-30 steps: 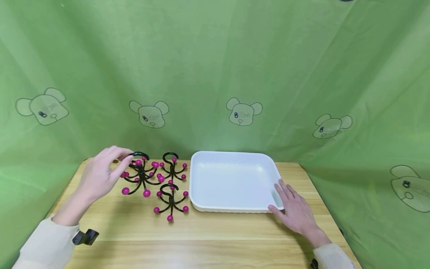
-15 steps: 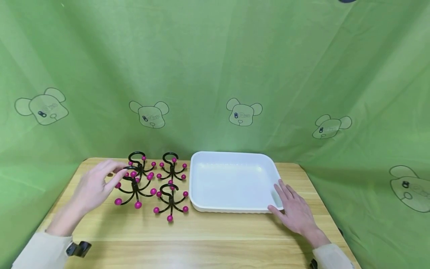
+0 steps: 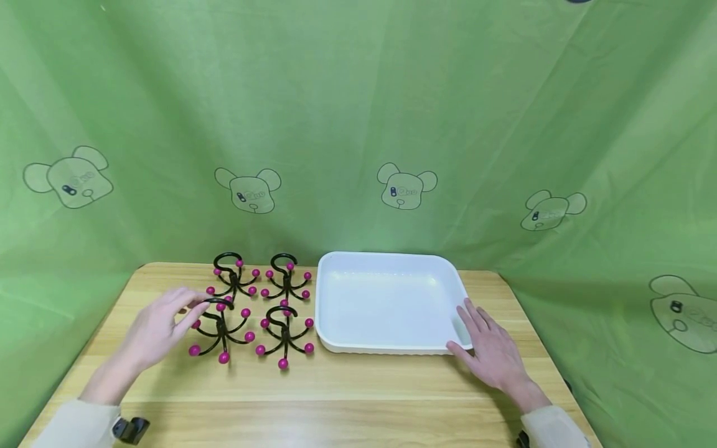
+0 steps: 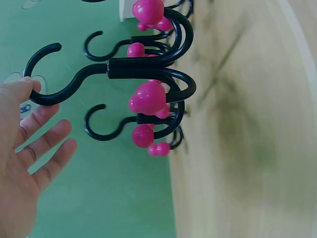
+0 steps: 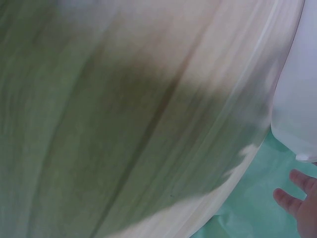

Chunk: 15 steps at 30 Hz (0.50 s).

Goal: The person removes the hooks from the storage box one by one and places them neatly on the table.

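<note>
My left hand (image 3: 159,326) pinches the curved top of a black multi-arm hook hanger (image 3: 221,328) between thumb and forefinger. Pink balls tip its arms, and in the left wrist view the hanger stem (image 4: 133,68) shows with the other fingers spread below the grip. Three more hangers of the same kind stand close by: one behind it (image 3: 233,281), another at the back (image 3: 287,283), and a front one (image 3: 285,336) to its right. My right hand (image 3: 495,351) rests with extended fingers at the right front corner of a white tray (image 3: 392,349).
The tray stands right of the hangers on a wooden table (image 3: 313,404). A green curtain (image 3: 336,112) with bear-head prints rises behind the table's back edge and along both sides.
My left hand has brought the held hanger down and toward the front, from over the back left hanger to a spot in front of it. The right hand and tray have stayed put.
</note>
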Available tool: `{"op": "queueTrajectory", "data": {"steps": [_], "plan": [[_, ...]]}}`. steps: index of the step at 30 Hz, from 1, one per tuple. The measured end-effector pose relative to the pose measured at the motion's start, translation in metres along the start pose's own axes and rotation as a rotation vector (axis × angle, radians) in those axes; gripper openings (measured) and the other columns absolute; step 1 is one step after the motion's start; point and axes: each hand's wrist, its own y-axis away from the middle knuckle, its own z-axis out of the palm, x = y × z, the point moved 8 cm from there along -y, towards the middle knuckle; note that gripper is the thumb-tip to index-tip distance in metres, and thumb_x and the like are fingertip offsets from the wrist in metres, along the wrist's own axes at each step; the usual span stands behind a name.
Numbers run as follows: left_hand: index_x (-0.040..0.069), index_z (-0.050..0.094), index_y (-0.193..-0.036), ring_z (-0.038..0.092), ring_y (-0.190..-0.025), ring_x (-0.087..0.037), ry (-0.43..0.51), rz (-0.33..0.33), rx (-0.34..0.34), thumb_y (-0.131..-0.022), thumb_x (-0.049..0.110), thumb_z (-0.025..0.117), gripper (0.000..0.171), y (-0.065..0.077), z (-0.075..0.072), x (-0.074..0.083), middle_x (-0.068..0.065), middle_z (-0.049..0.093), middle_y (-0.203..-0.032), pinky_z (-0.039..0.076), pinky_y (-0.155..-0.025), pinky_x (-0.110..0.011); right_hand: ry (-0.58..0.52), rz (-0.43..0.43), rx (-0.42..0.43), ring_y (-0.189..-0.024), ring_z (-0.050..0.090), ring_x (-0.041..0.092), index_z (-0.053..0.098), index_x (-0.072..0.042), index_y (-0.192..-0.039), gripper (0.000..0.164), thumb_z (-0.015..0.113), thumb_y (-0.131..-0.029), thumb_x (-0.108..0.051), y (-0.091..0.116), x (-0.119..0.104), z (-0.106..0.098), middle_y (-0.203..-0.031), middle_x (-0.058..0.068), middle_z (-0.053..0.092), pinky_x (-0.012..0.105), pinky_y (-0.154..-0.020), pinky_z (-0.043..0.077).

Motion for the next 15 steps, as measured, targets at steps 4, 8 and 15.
{"op": "queueTrajectory", "data": {"steps": [4, 8, 15], "plan": [[0.007, 0.073, -0.122, 0.071, -0.103, -0.039, 0.008, -0.03, -0.025, -0.101, 0.017, 0.069, 0.023, 0.006, 0.007, -0.008, -0.017, 0.075, -0.118, 0.06, -0.086, -0.065, -0.006, -0.001, 0.006, -0.153, 0.037, 0.048, 0.031, -0.01, -0.166, 0.087, 0.059, -0.1, -0.061, 0.0, 0.0, -0.001, -0.175, 0.016, 0.026, 0.072, -0.115, 0.041], [0.009, 0.073, -0.122, 0.071, -0.105, -0.039, 0.003, -0.049, -0.042, -0.102, 0.017, 0.068, 0.022, 0.01, 0.014, -0.014, -0.015, 0.076, -0.118, 0.059, -0.089, -0.066, -0.011, -0.005, 0.011, -0.153, 0.037, 0.049, 0.032, -0.01, -0.165, 0.087, 0.059, -0.1, -0.06, 0.0, 0.0, -0.001, -0.175, 0.016, 0.027, 0.072, -0.115, 0.041], [0.008, 0.072, -0.123, 0.071, -0.107, -0.039, 0.006, -0.068, -0.058, -0.104, 0.018, 0.066, 0.022, 0.015, 0.02, -0.02, -0.017, 0.075, -0.12, 0.058, -0.091, -0.067, -0.014, -0.007, 0.015, -0.152, 0.038, 0.049, 0.032, -0.01, -0.165, 0.087, 0.06, -0.1, -0.06, 0.0, 0.0, 0.0, -0.175, 0.016, 0.027, 0.071, -0.117, 0.04]]}}
